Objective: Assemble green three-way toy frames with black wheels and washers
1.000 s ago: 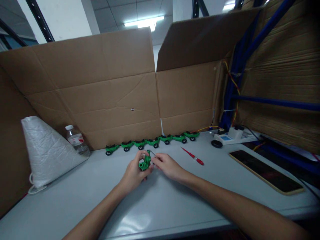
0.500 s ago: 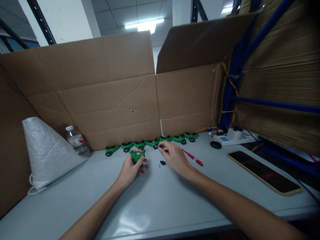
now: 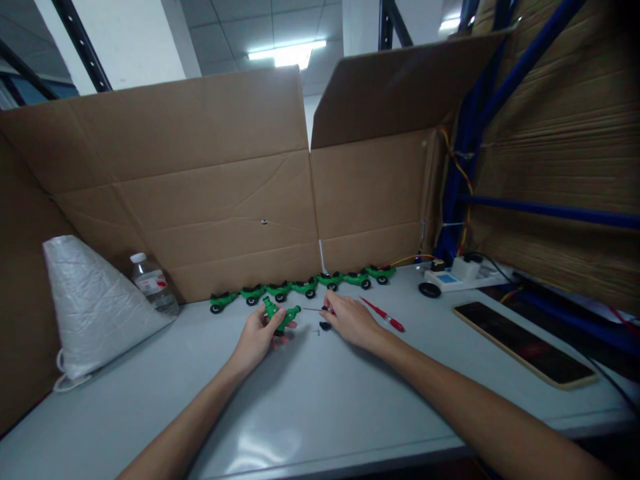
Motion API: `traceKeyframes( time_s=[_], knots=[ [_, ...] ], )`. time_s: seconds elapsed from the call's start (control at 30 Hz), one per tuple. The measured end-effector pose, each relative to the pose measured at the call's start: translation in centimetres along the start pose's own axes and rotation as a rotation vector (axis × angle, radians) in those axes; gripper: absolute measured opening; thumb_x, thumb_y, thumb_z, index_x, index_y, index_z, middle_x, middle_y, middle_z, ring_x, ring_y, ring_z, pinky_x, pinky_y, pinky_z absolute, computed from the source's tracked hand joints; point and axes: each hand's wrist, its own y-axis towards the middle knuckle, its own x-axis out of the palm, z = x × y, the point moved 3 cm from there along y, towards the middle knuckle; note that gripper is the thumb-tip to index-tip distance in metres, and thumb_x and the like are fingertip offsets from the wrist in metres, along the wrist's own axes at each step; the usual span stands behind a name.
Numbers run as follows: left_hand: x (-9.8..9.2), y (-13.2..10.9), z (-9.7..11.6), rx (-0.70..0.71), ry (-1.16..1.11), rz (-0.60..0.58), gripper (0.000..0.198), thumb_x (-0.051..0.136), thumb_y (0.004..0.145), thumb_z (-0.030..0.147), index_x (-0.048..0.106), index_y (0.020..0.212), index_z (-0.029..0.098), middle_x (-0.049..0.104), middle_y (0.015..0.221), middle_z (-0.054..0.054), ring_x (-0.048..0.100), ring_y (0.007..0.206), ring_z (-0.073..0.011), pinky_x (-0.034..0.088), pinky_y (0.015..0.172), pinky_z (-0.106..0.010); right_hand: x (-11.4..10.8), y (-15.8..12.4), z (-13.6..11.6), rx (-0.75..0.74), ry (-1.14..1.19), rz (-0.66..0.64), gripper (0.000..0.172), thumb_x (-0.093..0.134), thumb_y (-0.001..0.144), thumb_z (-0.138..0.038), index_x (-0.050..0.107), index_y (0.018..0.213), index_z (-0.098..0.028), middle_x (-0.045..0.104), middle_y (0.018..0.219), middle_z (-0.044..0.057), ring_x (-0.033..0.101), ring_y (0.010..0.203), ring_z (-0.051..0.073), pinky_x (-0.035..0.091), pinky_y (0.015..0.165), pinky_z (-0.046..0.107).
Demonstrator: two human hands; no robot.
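My left hand (image 3: 255, 337) is closed round a green toy motorbike body (image 3: 281, 315), which is tilted in the fingers. In my right hand (image 3: 350, 320) I pinch a screwdriver, its thin metal shaft (image 3: 313, 309) pointing left at the toy; the fingers hide most of its handle. Whether the tip touches the toy is too fine to tell. Just below my right fingertips lie a small black part (image 3: 325, 326) and some tiny metal pieces, probably screws (image 3: 317, 332). A red pen-like screwdriver (image 3: 384, 315) rests on the table to the right of that hand.
Several green toy motorbikes (image 3: 253, 293) stand in a row along the cardboard wall (image 3: 210, 200). A white bag (image 3: 95, 313) and a bottle (image 3: 153, 283) are at left. To the right are a phone (image 3: 525, 343), a black ring (image 3: 429, 290) and a power strip (image 3: 465, 273).
My left hand has turned the toy body so it lies differently in the fingers. My right hand has moved slightly down, and the screwdriver shaft now points more level toward the toy.
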Motion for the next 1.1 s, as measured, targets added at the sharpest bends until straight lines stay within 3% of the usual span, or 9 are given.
traceKeyframes(
  time_s=[0.33,0.63,0.83,1.1],
  knots=[
    [-0.1,0.1,0.0,0.046,0.042,0.018,0.049,0.066,0.093,0.063,0.056,0.108,0.017,0.08,0.095,-0.012,0.068,0.054,-0.0136,0.041,0.041,-0.018,0.9,-0.3,0.2,0.032,-0.027,-0.14,0.02,0.057,0.104,-0.038,0.064,0.11,-0.02,0.077,0.109,0.011,0.07,0.101,0.026,0.037,0.076,0.03],
    [-0.2,0.3,-0.3,0.029,-0.022,0.055,0.053,0.07,0.089,0.066,0.056,0.108,0.018,0.08,0.093,-0.012,0.066,0.051,-0.0133,0.037,0.04,-0.018,0.3,0.1,0.5,-0.004,-0.006,-0.02,0.023,0.053,0.107,-0.037,0.065,0.105,-0.018,0.076,0.102,0.012,0.071,0.098,0.027,0.041,0.08,0.031],
    [-0.1,-0.1,0.3,0.0,0.009,0.064,0.055,0.063,0.09,0.072,0.06,0.1,0.017,0.073,0.072,-0.005,0.054,0.044,-0.0105,0.034,0.041,-0.02,0.4,0.3,1.5,0.047,-0.112,-0.009,0.027,0.041,0.107,-0.021,0.066,0.116,-0.014,0.07,0.116,0.021,0.069,0.106,0.03,0.045,0.089,0.036],
    [0.2,-0.3,0.3,0.002,-0.085,0.031,0.055,0.066,0.09,0.068,0.055,0.112,0.019,0.072,0.082,-0.004,0.061,0.055,-0.0126,0.037,0.042,-0.019,0.4,-0.2,2.1,0.114,-0.232,-0.085,0.037,0.038,0.103,-0.011,0.063,0.129,-0.012,0.071,0.117,0.025,0.072,0.104,0.036,0.051,0.086,0.045]
  ],
)
